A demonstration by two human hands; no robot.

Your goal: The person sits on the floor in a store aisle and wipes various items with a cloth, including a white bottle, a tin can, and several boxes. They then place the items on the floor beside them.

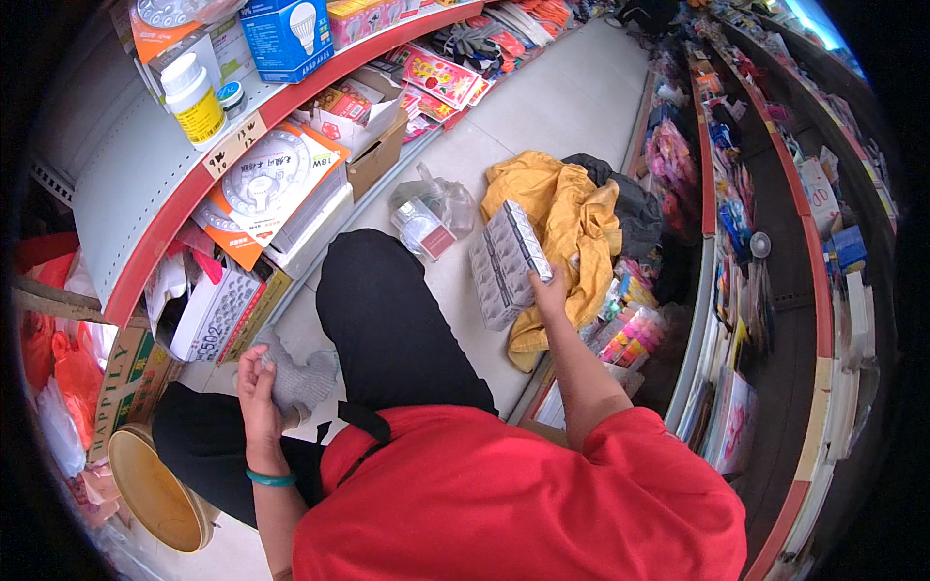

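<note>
My right hand (550, 296) grips the near right edge of a flat block of small grey-white boxes (505, 265), thumb on top. The block is tilted above the floor, beside a crumpled mustard-yellow cloth garment (574, 225). At the left, my left hand (259, 396) has curled fingers, with a grey knitted glove (301, 378) caught at the thumb and index finger; part of this hold is hidden. In front of my knee, a clear plastic bag (450, 196) lies next to a small clear-and-red package (429, 232).
A red-edged shelf (218, 156) at the left bears a blue bulb box (287, 40) and a white bottle (192, 102). Boxed lamps (269, 178) sit beneath. Stocked shelves (821, 290) line the right. A round yellowish stool (160, 490) stands at the lower left.
</note>
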